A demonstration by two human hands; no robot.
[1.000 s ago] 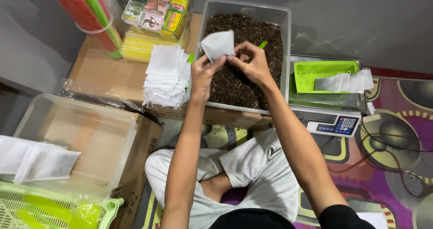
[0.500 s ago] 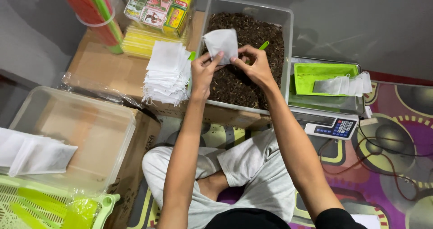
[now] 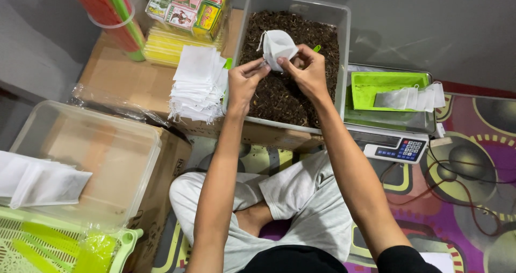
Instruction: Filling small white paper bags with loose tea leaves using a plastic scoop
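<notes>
Your two hands now sit a little farther over the dark loose material in the clear bin [image 3: 344,31], and the small white bag [image 3: 279,46] looks puffed and rounder, no longer flat. Your left hand [image 3: 244,82] pinches at its edge lower down; your right hand [image 3: 307,71] cups its side

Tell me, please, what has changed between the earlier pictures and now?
Both hands, left hand and right hand, still pinch the white pouch over the bin of dark loose material; the pouch now looks fuller and rounder. The stack of empty pouches and green tray stayed put.
</notes>
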